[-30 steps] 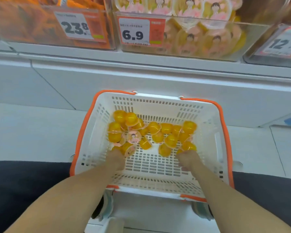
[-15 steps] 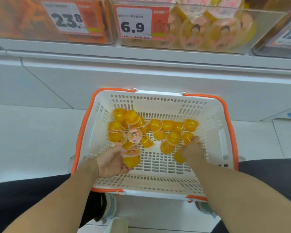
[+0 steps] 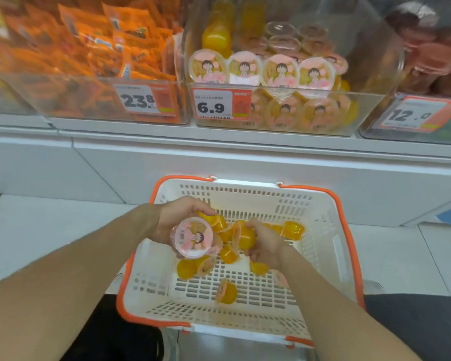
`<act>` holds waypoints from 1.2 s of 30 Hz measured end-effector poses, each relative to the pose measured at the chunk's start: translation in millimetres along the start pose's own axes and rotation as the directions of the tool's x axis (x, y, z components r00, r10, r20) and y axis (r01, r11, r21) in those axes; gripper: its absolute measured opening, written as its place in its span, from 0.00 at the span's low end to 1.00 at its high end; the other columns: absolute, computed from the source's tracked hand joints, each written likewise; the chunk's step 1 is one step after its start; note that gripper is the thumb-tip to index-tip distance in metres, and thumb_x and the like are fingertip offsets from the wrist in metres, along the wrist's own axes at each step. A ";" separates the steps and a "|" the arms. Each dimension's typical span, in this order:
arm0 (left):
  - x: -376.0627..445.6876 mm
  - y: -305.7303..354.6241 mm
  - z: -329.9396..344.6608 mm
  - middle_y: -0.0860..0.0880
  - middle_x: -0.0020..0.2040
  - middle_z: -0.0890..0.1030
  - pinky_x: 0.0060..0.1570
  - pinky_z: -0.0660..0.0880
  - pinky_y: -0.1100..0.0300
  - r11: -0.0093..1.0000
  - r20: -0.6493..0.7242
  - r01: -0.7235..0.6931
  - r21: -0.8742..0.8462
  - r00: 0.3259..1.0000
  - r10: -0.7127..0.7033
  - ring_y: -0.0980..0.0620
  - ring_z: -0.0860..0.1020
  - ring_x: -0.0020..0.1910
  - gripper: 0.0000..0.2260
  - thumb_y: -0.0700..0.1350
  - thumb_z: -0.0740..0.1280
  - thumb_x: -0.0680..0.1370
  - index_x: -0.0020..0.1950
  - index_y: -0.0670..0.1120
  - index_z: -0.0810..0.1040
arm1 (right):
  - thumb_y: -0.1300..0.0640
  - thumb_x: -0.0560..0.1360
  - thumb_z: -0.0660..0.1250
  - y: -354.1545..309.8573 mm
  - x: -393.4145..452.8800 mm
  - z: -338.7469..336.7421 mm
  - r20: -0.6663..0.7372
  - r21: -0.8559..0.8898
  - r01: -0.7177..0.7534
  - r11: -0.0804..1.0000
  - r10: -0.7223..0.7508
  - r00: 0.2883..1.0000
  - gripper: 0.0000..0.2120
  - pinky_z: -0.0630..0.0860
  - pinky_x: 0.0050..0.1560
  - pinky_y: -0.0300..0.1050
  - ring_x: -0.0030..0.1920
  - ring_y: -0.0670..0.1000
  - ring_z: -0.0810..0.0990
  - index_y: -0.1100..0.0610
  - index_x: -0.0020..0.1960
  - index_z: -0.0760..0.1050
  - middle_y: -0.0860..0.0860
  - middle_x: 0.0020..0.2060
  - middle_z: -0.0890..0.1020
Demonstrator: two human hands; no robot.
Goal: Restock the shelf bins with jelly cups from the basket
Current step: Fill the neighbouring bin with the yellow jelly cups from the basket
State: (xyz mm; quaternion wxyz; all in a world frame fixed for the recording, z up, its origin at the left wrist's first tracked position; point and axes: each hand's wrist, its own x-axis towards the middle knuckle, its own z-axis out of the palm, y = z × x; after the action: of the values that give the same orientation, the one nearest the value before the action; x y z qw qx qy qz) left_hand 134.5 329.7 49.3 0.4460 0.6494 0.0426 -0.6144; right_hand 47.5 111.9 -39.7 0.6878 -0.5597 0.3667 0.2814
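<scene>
A white basket [image 3: 320, 259] with orange handles sits low in front of me and holds several loose orange jelly cups [image 3: 225, 291]. My left hand [image 3: 176, 220] grips a bunch of jelly cups [image 3: 193, 239] above the basket, one pink lid facing me. My right hand [image 3: 266, 244] grips more orange cups [image 3: 244, 237] just right of it. On the shelf above, a clear bin [image 3: 279, 118] tagged 6.9 is filled with the same pink-lidded cups.
A clear bin of orange snack packs [image 3: 94, 61] tagged 23.8 stands left of the jelly bin. Another bin [image 3: 425, 110] tagged 12 stands at the right. A white shelf ledge [image 3: 219, 147] runs between bins and basket. Below the basket is a cart frame [image 3: 235, 345].
Both hands closed on jelly cups in the basket and lifted them up above it. My view tilted upward, showing the shelf bins fully.
</scene>
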 end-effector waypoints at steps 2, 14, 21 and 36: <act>-30.8 31.0 4.8 0.45 0.63 0.80 0.62 0.75 0.41 0.955 -0.182 0.015 0.295 0.982 0.041 0.39 0.79 0.61 0.31 0.67 0.67 0.68 0.62 0.47 0.79 | 0.45 0.78 0.56 -42.1 -27.3 15.0 0.181 0.148 0.109 0.983 -0.135 0.974 0.18 0.65 0.26 0.39 0.27 0.50 0.70 0.56 0.47 0.79 0.57 0.36 0.79; -130.2 102.6 60.7 0.56 0.33 0.76 0.33 0.68 0.61 0.392 -0.216 -0.094 0.915 0.707 0.673 0.61 0.75 0.33 0.25 0.66 0.66 0.72 0.66 0.63 0.65 | 0.44 0.81 0.54 -118.8 -127.1 53.3 0.237 0.458 0.387 0.800 -0.530 0.814 0.22 0.63 0.24 0.38 0.27 0.49 0.70 0.54 0.41 0.81 0.53 0.32 0.76; -121.5 105.4 49.1 0.55 0.46 0.81 0.44 0.79 0.50 0.401 -0.297 -0.083 0.912 0.541 0.787 0.54 0.79 0.43 0.31 0.78 0.65 0.64 0.57 0.60 0.65 | 0.41 0.80 0.58 -127.8 -136.2 61.1 0.100 0.439 0.594 0.674 -0.694 0.713 0.26 0.74 0.65 0.56 0.64 0.57 0.79 0.58 0.66 0.78 0.58 0.62 0.81; -117.0 125.5 24.1 0.40 0.52 0.84 0.37 0.76 0.63 0.766 -0.496 -0.605 0.219 0.607 0.621 0.52 0.75 0.34 0.13 0.47 0.63 0.82 0.41 0.40 0.77 | 0.39 0.66 0.77 -306.2 -149.2 37.1 -0.462 -0.546 0.700 0.461 -0.862 0.207 0.22 0.74 0.43 0.42 0.43 0.49 0.82 0.54 0.49 0.78 0.47 0.41 0.82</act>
State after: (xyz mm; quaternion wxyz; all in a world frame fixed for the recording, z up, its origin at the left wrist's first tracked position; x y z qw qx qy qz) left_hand 163.7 297.0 217.0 0.5885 0.7764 -0.0668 -0.2156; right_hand 213.4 85.8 259.0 0.4744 -0.7966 0.2232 -0.3010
